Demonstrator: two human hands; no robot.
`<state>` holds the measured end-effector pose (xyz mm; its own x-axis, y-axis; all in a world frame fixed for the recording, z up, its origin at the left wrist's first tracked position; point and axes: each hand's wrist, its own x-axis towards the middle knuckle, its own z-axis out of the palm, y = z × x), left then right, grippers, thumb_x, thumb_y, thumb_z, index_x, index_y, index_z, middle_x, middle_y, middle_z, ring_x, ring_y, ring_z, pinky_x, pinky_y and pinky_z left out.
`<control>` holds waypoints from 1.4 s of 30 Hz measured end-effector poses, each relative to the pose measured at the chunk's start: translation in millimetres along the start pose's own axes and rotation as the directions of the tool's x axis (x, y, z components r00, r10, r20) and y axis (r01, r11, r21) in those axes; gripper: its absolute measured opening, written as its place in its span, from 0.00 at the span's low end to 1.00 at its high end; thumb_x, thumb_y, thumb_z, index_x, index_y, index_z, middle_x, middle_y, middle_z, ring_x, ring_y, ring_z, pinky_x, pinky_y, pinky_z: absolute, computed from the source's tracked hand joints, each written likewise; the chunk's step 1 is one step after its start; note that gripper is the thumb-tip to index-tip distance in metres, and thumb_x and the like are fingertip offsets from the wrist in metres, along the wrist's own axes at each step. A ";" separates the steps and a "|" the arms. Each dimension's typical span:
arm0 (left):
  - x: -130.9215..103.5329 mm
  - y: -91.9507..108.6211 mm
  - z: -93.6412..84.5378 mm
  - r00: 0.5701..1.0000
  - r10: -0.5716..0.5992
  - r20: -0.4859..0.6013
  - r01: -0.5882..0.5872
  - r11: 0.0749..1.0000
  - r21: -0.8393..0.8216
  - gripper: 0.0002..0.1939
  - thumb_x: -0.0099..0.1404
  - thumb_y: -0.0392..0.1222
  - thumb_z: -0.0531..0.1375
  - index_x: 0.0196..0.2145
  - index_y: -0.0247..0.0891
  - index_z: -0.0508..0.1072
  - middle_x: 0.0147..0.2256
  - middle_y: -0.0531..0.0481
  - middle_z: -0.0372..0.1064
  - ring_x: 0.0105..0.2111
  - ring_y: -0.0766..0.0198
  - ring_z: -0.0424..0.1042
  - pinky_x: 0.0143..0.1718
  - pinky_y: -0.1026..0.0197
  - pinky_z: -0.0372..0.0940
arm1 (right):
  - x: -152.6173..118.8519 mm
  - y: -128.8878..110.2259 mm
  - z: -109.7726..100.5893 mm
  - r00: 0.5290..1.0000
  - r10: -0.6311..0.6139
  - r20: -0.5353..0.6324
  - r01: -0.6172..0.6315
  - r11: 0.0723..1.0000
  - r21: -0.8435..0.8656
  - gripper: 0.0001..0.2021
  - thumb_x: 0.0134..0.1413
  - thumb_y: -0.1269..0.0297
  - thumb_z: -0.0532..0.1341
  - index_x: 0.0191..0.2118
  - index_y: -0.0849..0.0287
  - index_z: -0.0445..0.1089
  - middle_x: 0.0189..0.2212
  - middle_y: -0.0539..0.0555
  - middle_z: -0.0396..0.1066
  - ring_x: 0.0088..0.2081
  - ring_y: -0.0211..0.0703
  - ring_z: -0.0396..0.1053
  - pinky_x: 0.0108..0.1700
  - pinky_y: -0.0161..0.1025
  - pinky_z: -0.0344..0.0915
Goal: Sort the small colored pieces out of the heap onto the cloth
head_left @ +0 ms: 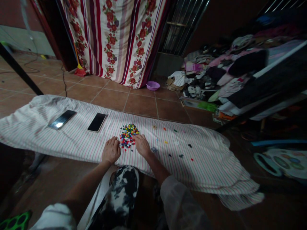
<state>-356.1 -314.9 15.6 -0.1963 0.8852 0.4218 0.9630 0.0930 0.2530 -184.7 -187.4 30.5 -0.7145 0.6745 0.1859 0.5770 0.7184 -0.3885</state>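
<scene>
A heap of small multicoloured bead-like pieces (129, 135) lies on a striped cloth (79, 140) in front of me. My left hand (112, 150) rests on the cloth at the heap's left edge, its fingers curled in and no object showing in them. At the heap's right side is my right hand (143, 145), thumb and fingertips drawn together against the pieces. Whatever is between those fingertips is hidden or too small to name. To the right, small groups sorted by colour are spread out, among them tan (154, 127), grey-blue (154, 149), black (190, 145) and red pieces (192, 159).
Two phones, one with a glare spot (62, 119) and one dark (97, 122), lie on the cloth's left half. Beyond are a purple basin (153, 85), a floral curtain (115, 41) and a red broom (80, 71). Clothes (216, 70) are heaped at right.
</scene>
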 end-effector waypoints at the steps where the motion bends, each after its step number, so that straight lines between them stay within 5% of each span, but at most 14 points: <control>1: 0.0 -0.1 0.1 1.000 -0.001 0.000 0.001 1.000 0.001 0.08 0.62 0.34 0.52 0.39 0.37 0.68 0.50 0.39 0.67 0.55 0.51 0.63 0.55 0.48 0.60 | -3.6 0.5 1.7 1.000 -0.019 -0.016 0.019 1.000 0.011 0.17 0.62 0.73 0.50 0.49 0.56 0.73 0.47 0.55 0.71 0.48 0.46 0.61 0.52 0.41 0.61; 7: -0.5 -0.7 2.3 1.000 -0.004 0.000 0.004 1.000 0.000 0.09 0.62 0.34 0.52 0.39 0.37 0.68 0.51 0.38 0.67 0.55 0.51 0.64 0.55 0.48 0.60 | -17.7 4.7 8.1 0.993 -0.097 -0.065 0.101 0.993 0.067 0.21 0.59 0.76 0.50 0.52 0.55 0.72 0.50 0.55 0.71 0.50 0.46 0.62 0.54 0.45 0.62; 13: -0.1 -1.1 2.7 1.000 -0.008 -0.002 0.008 1.000 -0.017 0.09 0.61 0.34 0.53 0.39 0.37 0.69 0.50 0.38 0.68 0.55 0.51 0.64 0.55 0.48 0.60 | -2.4 0.2 6.6 0.998 0.001 -0.062 0.000 1.000 0.018 0.24 0.58 0.78 0.49 0.56 0.55 0.69 0.53 0.55 0.69 0.53 0.46 0.60 0.55 0.45 0.60; 16: 0.3 -1.1 2.0 1.000 -0.007 -0.002 0.007 1.000 -0.014 0.09 0.61 0.34 0.52 0.38 0.37 0.69 0.50 0.39 0.68 0.54 0.51 0.64 0.55 0.48 0.61 | -0.2 -6.6 10.7 0.998 -0.049 -0.028 0.049 0.999 -0.013 0.24 0.57 0.78 0.50 0.56 0.53 0.69 0.54 0.53 0.68 0.54 0.47 0.59 0.56 0.45 0.59; 29: 0.1 -1.6 2.3 1.000 0.000 0.001 0.000 1.000 -0.020 0.09 0.61 0.34 0.52 0.39 0.38 0.68 0.50 0.38 0.68 0.55 0.51 0.64 0.55 0.47 0.60 | -43.4 6.8 20.8 0.976 -0.210 -0.057 0.211 0.977 0.021 0.26 0.56 0.80 0.49 0.59 0.58 0.66 0.59 0.58 0.63 0.60 0.49 0.53 0.59 0.51 0.58; 35: -0.1 -0.9 1.6 1.000 -0.011 0.002 0.011 0.999 -0.032 0.09 0.61 0.35 0.52 0.39 0.39 0.69 0.50 0.39 0.68 0.55 0.51 0.64 0.55 0.47 0.60 | -34.4 6.6 18.3 0.988 -0.122 -0.097 0.131 0.987 0.096 0.26 0.56 0.80 0.48 0.57 0.56 0.68 0.58 0.56 0.65 0.58 0.47 0.57 0.59 0.50 0.59; 42: 0.0 -0.2 0.3 1.000 -0.014 0.011 0.015 0.999 -0.035 0.09 0.61 0.34 0.51 0.39 0.38 0.68 0.50 0.39 0.67 0.55 0.52 0.63 0.55 0.47 0.60 | 10.7 4.9 4.9 0.973 0.191 -0.133 -0.179 0.979 0.093 0.20 0.60 0.74 0.50 0.53 0.57 0.71 0.47 0.58 0.71 0.50 0.45 0.66 0.54 0.41 0.61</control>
<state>-356.2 -314.8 15.4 -0.2081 0.8887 0.4085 0.9530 0.0902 0.2894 -191.5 -177.5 26.1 -0.5323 0.8157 0.2264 0.6563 0.5666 -0.4982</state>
